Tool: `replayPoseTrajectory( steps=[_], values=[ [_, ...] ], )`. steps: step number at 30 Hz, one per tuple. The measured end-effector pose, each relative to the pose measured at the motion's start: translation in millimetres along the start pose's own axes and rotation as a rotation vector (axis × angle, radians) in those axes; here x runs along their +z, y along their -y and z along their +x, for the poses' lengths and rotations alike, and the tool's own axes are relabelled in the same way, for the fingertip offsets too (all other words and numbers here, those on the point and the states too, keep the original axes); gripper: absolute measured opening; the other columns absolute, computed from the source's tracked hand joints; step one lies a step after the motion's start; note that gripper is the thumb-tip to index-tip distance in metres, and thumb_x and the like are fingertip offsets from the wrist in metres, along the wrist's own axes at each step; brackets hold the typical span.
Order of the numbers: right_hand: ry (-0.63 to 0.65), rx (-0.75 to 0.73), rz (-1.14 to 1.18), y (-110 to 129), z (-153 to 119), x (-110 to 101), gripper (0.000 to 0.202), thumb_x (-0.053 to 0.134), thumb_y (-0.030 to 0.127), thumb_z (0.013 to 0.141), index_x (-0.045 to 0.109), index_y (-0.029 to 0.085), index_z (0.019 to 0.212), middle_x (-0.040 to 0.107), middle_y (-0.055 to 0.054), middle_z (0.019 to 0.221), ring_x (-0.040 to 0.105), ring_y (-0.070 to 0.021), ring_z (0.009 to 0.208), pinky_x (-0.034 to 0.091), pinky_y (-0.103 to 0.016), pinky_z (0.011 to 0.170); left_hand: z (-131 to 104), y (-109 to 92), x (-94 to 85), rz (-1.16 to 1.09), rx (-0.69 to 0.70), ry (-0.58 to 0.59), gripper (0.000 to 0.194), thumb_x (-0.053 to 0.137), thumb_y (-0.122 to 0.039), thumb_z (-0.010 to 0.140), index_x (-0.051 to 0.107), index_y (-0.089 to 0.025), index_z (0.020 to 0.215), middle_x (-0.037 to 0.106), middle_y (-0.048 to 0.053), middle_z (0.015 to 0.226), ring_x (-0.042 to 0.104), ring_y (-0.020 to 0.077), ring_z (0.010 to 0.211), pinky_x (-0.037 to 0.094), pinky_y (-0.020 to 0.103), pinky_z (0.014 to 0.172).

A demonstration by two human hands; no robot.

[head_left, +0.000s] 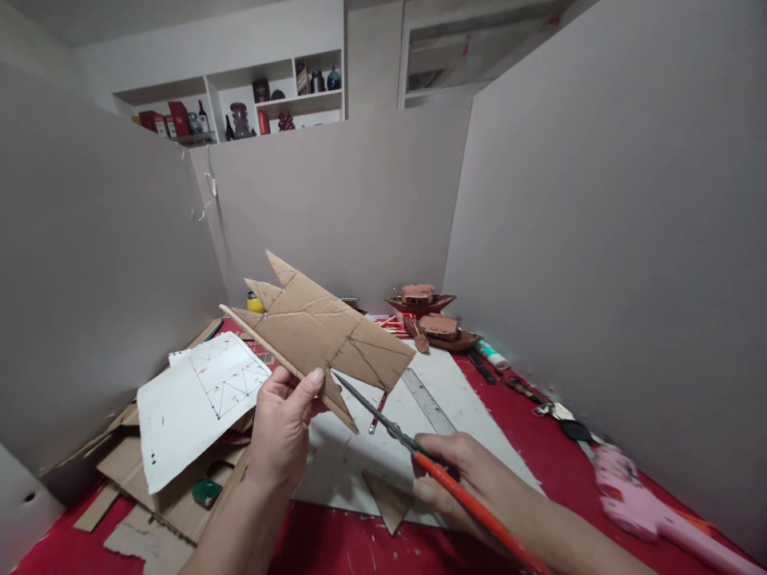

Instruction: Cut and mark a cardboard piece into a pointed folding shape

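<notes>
My left hand [281, 427] pinches the lower edge of a brown cardboard piece [311, 315], thumb on top, holding it tilted above the work board. Pointed zigzag teeth are cut along its left end, and pencil lines cross its right end. My right hand [461, 471] grips scissors [367, 405] with red-orange handles. Their blade tips meet the cardboard just right of my left thumb, at a V-shaped notch in the lower edge. Beneath lies a white board [335, 483] with a metal ruler [428, 399], a partly hidden pen [377, 413] and a triangular cardboard offcut [387, 501].
A paper with a drawn zigzag pattern [173, 423] rests on cardboard scraps [129, 463] at left, near a green tape roll [206, 492]. Brown model boats [440, 326] stand at the back. A pink glue gun [626, 495] lies right, on red cloth. Grey partitions enclose three sides.
</notes>
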State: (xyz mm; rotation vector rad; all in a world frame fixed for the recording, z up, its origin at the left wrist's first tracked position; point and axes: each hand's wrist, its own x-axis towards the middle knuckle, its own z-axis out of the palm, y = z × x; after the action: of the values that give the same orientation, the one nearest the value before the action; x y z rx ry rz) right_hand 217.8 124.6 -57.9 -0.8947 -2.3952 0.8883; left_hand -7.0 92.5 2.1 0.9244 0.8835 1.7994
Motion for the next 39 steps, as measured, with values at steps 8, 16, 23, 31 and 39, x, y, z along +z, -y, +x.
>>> replayPoseTrajectory(
  steps=[8,16,23,31,39],
  values=[
    [-0.002,-0.006,0.116,-4.3,0.8,3.1,0.050,0.048,0.065,0.088,0.038,0.021,0.067,0.032,0.005,0.062,0.027,-0.0114,0.056,0.022,-0.025,0.048,-3.9,4.3,0.4,0.024,-0.022,0.051,0.025,0.082,-0.029,0.070,0.073,-0.015,0.088,0.074,0.005,0.081,0.067,0.0151,0.069,0.057,0.028,0.064],
    [-0.002,0.029,0.163,-0.3,1.1,3.3,0.050,0.049,0.064,0.087,0.035,0.022,0.064,0.029,0.005,0.060,0.025,-0.0110,0.055,0.023,-0.025,0.048,-3.8,5.4,-2.3,0.034,-0.012,0.050,0.024,0.082,-0.030,0.070,0.073,-0.016,0.087,0.076,0.006,0.085,0.067,0.0148,0.070,0.057,0.027,0.065],
    [-0.037,0.064,0.177,5.5,1.8,5.6,0.048,0.051,0.061,0.086,0.035,0.022,0.063,0.029,0.005,0.061,0.026,-0.0117,0.056,0.025,-0.025,0.049,-3.8,4.4,-0.3,0.034,0.000,0.019,0.025,0.084,-0.031,0.067,0.073,-0.016,0.085,0.075,0.005,0.083,0.067,0.0154,0.069,0.057,0.027,0.064],
    [-0.015,0.045,-0.048,7.5,0.5,1.1,0.039,0.052,0.055,0.086,0.039,0.022,0.070,0.041,0.004,0.062,0.033,-0.0130,0.057,0.027,-0.025,0.051,0.6,-0.4,-2.5,-0.027,0.018,-0.013,0.027,0.084,-0.029,0.067,0.072,-0.016,0.087,0.076,0.004,0.085,0.069,0.0158,0.073,0.057,0.026,0.064],
    [-0.306,-0.082,0.250,-9.7,0.0,-2.3,0.042,0.053,0.060,0.087,0.050,0.020,0.074,0.045,0.002,0.066,0.039,-0.0137,0.059,0.035,-0.027,0.055,9.0,-10.0,-8.1,-0.102,0.071,-0.094,0.029,0.085,-0.028,0.066,0.068,-0.016,0.087,0.075,0.001,0.080,0.069,0.0119,0.067,0.055,0.020,0.061]
  ],
)
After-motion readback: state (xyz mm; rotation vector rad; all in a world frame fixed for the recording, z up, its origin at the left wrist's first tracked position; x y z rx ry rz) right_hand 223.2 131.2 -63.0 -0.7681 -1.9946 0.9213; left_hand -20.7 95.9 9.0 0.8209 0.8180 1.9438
